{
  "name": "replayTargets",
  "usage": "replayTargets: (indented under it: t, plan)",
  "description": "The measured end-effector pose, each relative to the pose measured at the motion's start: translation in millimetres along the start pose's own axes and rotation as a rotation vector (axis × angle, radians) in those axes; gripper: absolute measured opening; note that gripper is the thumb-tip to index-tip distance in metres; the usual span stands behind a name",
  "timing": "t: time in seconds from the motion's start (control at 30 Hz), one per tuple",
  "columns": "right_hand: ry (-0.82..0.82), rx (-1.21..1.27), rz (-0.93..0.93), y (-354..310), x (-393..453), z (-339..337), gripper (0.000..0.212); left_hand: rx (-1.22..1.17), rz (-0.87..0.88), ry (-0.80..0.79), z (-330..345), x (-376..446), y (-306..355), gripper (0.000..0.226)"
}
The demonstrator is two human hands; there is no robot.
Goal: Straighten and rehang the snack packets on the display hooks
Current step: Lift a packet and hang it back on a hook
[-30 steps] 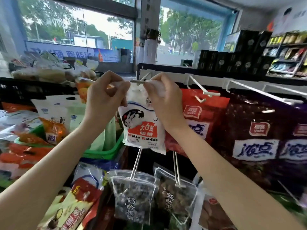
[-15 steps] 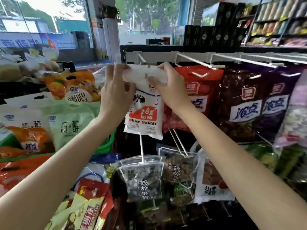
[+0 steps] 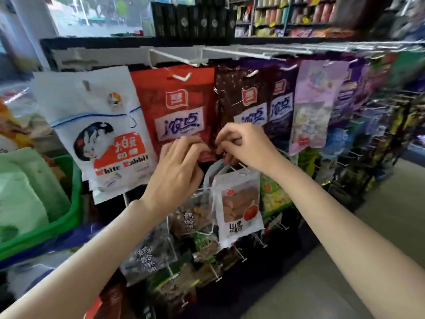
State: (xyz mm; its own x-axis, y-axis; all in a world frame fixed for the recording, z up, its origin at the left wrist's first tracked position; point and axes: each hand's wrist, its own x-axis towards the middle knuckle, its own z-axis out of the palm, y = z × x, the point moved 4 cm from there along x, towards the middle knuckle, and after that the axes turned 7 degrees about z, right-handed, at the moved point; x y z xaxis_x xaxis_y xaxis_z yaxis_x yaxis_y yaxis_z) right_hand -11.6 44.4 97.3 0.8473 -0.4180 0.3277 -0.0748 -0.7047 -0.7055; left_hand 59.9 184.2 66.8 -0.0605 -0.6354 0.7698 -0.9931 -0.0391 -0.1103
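A white White Rabbit packet [image 3: 99,134] hangs by itself on a hook at the upper left. Next to it hang a red packet [image 3: 179,107] and a dark brown packet [image 3: 241,100]. My left hand [image 3: 181,164] curls its fingers on the red packet's bottom edge. Beside it, my right hand [image 3: 243,143] has curled fingers and pinches the bent white top of a small packet just below the brown one. A small white packet with a red fruit picture [image 3: 239,208] hangs on a lower hook [image 3: 241,166] under my right wrist.
Purple and lilac packets [image 3: 315,100] fill the top rail to the right. Clear packets of dark snacks [image 3: 147,256] hang on lower hooks with bare wire tips sticking out. A green basket [image 3: 69,217] holds bags at the left. Grey floor [image 3: 345,284] lies at the lower right.
Both hands let go of the White Rabbit packet, which now hangs on its hook. They moved down and right to the red and brown packets' lower edges. My view turned right.
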Motion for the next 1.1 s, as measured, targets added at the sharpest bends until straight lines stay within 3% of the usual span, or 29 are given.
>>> replayTargets:
  t: [0.13, 0.33, 0.53, 0.83, 0.97, 1.1]
  plan:
    - [0.054, 0.083, 0.13, 40.5, -16.6, -41.2, 0.018, 0.02, 0.012, -0.049, 25.7, 33.2, 25.2, 0.032]
    - [-0.037, 0.053, 0.261, 104.6, -44.9, -108.3, 0.014, 0.034, -0.05, -0.145, 84.1, 84.6, 71.9, 0.039]
    - [0.026, -0.022, 0.316, 185.4, -78.0, -234.2, 0.012, 0.064, -0.11, -0.335, 180.2, 163.2, 144.3, 0.037]
    - [0.195, 0.037, 0.549, 318.7, -142.1, -405.0, 0.018, -0.06, 0.096, -0.389, 306.5, 285.7, 277.0, 0.039]
    - [0.237, 0.069, 0.576, 362.6, -141.2, -443.7, 0.022, -0.083, 0.096, -0.394, 353.4, 332.2, 303.6, 0.041]
    - [0.178, 0.02, 0.611, 420.4, -132.6, -459.0, 0.018, -0.052, 0.169, -0.422, 409.7, 363.8, 311.1, 0.047]
